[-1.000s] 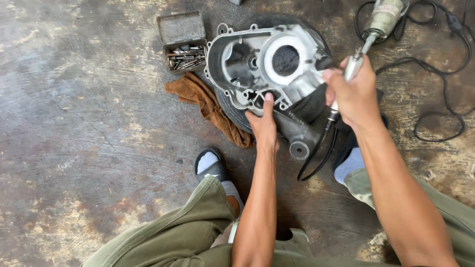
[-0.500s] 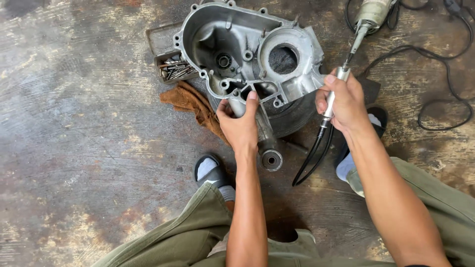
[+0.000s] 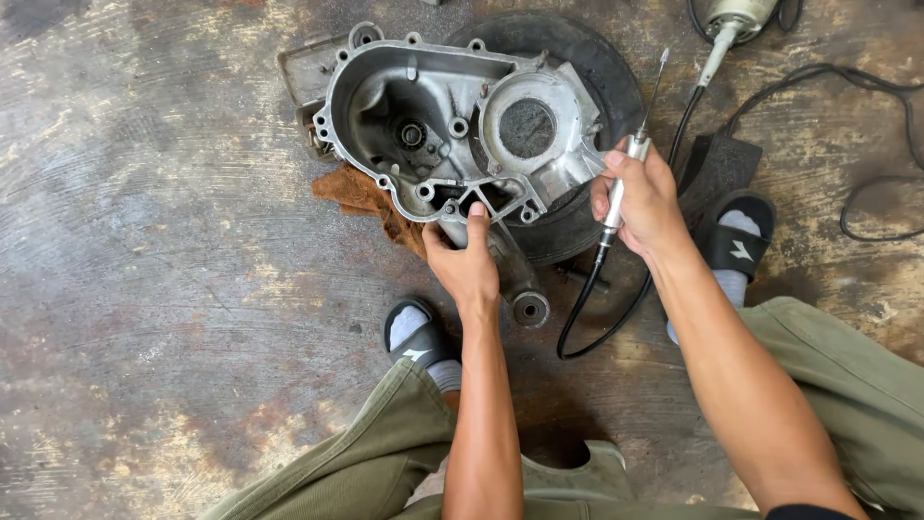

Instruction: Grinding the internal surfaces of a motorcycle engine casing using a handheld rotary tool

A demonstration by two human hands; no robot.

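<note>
You are steadying the metal engine cover [image 3: 452, 135], tilted up on the black tyre [image 3: 587, 87] and brown rag [image 3: 371, 197], your left hand [image 3: 469, 265] closed around its lower arm. Your right hand [image 3: 643, 197] is gripping the rotary tool handpiece [image 3: 626, 169] tightly, bit raised beside the cover. Bringing the tip down calls for a firm hold.

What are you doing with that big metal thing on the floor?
A person sits over a stained concrete floor. The left hand grips the lower arm of an aluminium engine casing, tipping its hollow side toward the camera. The right hand holds a pen-like rotary tool handpiece with a thin bit, beside the casing's edge; whether it touches is unclear. Its black flexible shaft loops along the floor. A brown rag and a black tyre lie under the casing.
</note>
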